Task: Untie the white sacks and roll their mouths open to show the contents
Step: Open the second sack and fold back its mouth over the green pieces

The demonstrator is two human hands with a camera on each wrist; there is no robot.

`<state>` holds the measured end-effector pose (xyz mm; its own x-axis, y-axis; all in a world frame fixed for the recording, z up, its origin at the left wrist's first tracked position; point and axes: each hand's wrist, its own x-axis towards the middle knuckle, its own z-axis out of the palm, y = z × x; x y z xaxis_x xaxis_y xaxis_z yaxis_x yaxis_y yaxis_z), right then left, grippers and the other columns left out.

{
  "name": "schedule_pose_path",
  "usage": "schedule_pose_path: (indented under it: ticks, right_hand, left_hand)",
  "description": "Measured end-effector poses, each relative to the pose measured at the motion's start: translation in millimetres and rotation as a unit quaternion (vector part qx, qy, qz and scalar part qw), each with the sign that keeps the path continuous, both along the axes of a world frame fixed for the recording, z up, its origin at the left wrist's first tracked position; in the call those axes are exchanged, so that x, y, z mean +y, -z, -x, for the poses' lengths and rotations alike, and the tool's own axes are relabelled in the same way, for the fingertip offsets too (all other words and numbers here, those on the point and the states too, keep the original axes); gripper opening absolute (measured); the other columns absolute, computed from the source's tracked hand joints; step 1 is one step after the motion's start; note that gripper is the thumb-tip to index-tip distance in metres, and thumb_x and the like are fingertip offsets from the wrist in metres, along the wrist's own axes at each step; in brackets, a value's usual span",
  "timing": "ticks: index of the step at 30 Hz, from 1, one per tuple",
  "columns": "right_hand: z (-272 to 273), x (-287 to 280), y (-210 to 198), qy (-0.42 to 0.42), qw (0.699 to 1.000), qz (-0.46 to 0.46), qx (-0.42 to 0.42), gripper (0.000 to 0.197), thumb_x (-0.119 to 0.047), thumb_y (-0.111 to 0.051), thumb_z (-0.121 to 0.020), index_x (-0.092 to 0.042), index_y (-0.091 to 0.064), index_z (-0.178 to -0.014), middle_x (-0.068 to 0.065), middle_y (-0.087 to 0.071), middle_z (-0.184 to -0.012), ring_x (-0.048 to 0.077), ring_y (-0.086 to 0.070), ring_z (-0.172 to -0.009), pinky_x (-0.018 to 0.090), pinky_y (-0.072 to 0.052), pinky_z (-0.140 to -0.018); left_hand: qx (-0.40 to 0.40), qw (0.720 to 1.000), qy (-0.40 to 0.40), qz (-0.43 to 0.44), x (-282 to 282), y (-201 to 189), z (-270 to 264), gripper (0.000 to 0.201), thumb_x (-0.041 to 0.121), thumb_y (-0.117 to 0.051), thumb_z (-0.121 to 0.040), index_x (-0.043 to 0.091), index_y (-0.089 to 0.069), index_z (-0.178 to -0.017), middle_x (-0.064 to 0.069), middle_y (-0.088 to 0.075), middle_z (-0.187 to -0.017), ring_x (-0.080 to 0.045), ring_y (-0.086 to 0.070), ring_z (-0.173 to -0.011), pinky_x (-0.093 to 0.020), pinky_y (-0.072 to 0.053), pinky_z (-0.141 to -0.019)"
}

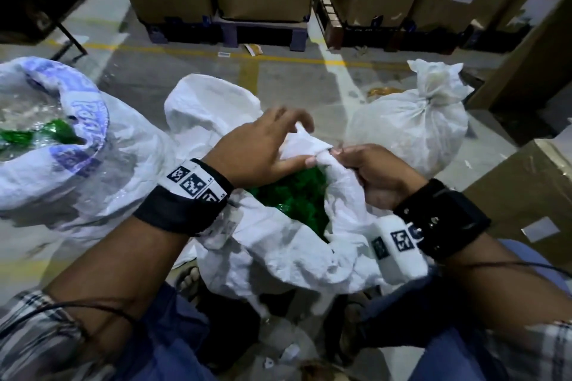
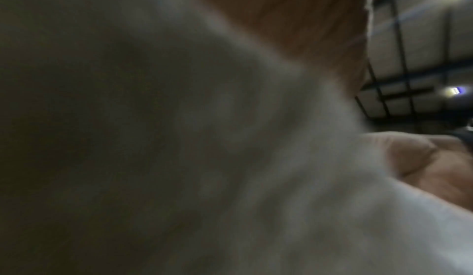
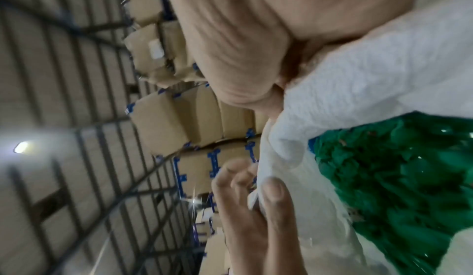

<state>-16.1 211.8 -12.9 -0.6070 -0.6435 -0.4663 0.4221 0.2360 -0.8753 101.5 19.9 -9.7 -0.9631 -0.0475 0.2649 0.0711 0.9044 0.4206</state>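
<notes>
One printed white woven sack stands rolled open on the floor; the plain white middle sack is untied — both hands, left hand and right hand, pinch its rim above green plastic scraps. The knotted white sack behind remains.

Both forearms reach forward from the near edge of the head view, bare below rolled plaid sleeves, each wrist wrapped in a black band with a white coded tag. The left hand is palm down, its thumb pressed against white fabric and its fingers arched and spread over the fold, blurred. The right hand, just to its right, has its fingers curled around a bunched edge of the same fabric, thumb and fingertips nearly meeting the left thumb.
</notes>
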Motion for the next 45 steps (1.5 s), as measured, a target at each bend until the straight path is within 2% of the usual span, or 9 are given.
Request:
schedule_pose_path:
  ticks: [3,7,14,21,27,30,33,37,45]
  right_hand:
    - [5.0,4.5,-3.4,-0.042,0.989,-0.005,-0.141,0.031,-0.003,-0.051,-0.091,0.009,-0.063,-0.118,0.024,-0.064,-0.113,0.033,-0.066,-0.1,0.042,-0.049,-0.094]
    - [2.6,-9.3,1.5,-0.05,0.965,-0.167,0.194,0.01,-0.006,-0.049,-0.098,-0.003,-0.057,-0.1,0.017,-0.052,-0.09,0.026,-0.046,-0.074,0.031,-0.032,-0.063]
    - [-30.0,-6.0,-6.4,-0.137,0.654,-0.29,0.685,0.031,-0.05,-0.052,-0.096,-0.022,-0.066,-0.094,0.002,-0.062,-0.103,0.03,-0.054,-0.1,0.044,-0.046,-0.085]
    - [1.2,-8.1,11.1,-0.005,0.995,-0.03,0.094,0.031,-0.014,-0.05,-0.103,0.014,-0.063,-0.099,0.041,-0.061,-0.093,0.029,-0.055,-0.077,0.043,-0.046,-0.078]
    - [12.0,-4.9,15.2,-0.066,0.982,0.025,-0.173,0.054,-0.017,-0.046,-0.097,0.006,-0.044,-0.146,0.01,-0.052,-0.139,0.026,-0.049,-0.125,0.038,-0.029,-0.118]
    - [11.3,-12.1,22.4,-0.015,0.987,-0.091,0.129,0.04,-0.025,-0.061,-0.095,0.01,-0.066,-0.115,0.018,-0.069,-0.104,0.028,-0.053,-0.084,0.037,-0.04,-0.085]
    - [4.1,-11.7,16.3,-0.01,0.8,-0.15,0.581,0.029,-0.044,-0.063,-0.093,-0.019,-0.071,-0.083,-0.005,-0.069,-0.078,0.013,-0.057,-0.078,0.035,-0.044,-0.08]
    - [-11.1,-10.9,13.6,-0.131,0.684,-0.216,0.685,0.038,-0.061,-0.061,-0.086,-0.025,-0.074,-0.086,-0.008,-0.069,-0.08,0.022,-0.05,-0.093,0.04,-0.039,-0.084]
    - [4.2,-13.0,34.8,-0.025,0.983,-0.085,0.161,0.015,-0.009,-0.058,-0.094,0.004,-0.063,-0.087,0.015,-0.054,-0.087,0.027,-0.045,-0.081,0.04,-0.034,-0.073]
  left_hand:
    - [0.08,0.992,0.01,0.099,-6.0,-0.5,4.5,0.026,0.047,-0.057,-0.098,0.025,-0.065,-0.108,0.003,-0.062,-0.11,-0.021,-0.058,-0.093,-0.039,-0.048,-0.08]
    - [0.044,0.99,-0.079,0.106,-3.7,2.7,11.4,0.021,0.041,-0.054,-0.099,0.025,-0.067,-0.1,-0.002,-0.07,-0.09,-0.027,-0.06,-0.097,-0.041,-0.045,-0.085]
    - [-0.065,0.944,-0.207,-0.25,-10.3,10.6,13.9,0.018,0.032,-0.059,-0.097,0.03,-0.051,-0.112,0.008,-0.061,-0.071,-0.003,-0.054,-0.056,-0.03,-0.035,-0.056]
    - [-0.012,0.994,-0.047,-0.097,-2.0,13.3,8.4,0.029,0.056,-0.057,-0.094,0.037,-0.058,-0.115,0.005,-0.063,-0.112,-0.01,-0.059,-0.1,-0.032,-0.049,-0.086]
    - [-0.049,0.992,-0.07,0.09,-5.2,12.0,11.6,0.03,0.049,-0.052,-0.098,0.027,-0.07,-0.109,0.003,-0.068,-0.111,-0.025,-0.055,-0.11,-0.04,-0.047,-0.086]
    - [-0.082,0.987,-0.134,-0.029,-4.3,13.3,12.2,0.039,0.043,-0.049,-0.1,0.015,-0.062,-0.076,-0.004,-0.064,-0.079,-0.029,-0.059,-0.084,-0.038,-0.045,-0.067]
    - [-0.137,0.96,-0.204,-0.136,-0.9,15.8,13.5,0.05,0.039,-0.046,-0.101,0.011,-0.043,-0.06,-0.009,-0.05,-0.064,-0.034,-0.052,-0.075,-0.035,-0.028,-0.055]
    - [-0.178,0.927,-0.256,-0.21,-2.8,16.2,17.8,0.051,0.037,-0.048,-0.1,-0.012,-0.06,-0.093,-0.031,-0.062,-0.107,-0.045,-0.058,-0.094,-0.04,-0.035,-0.066]
    - [-0.103,0.97,-0.106,-0.192,3.1,14.7,5.5,0.028,0.057,-0.06,-0.092,0.03,-0.061,-0.1,0.006,-0.058,-0.085,-0.01,-0.056,-0.08,-0.029,-0.043,-0.072]
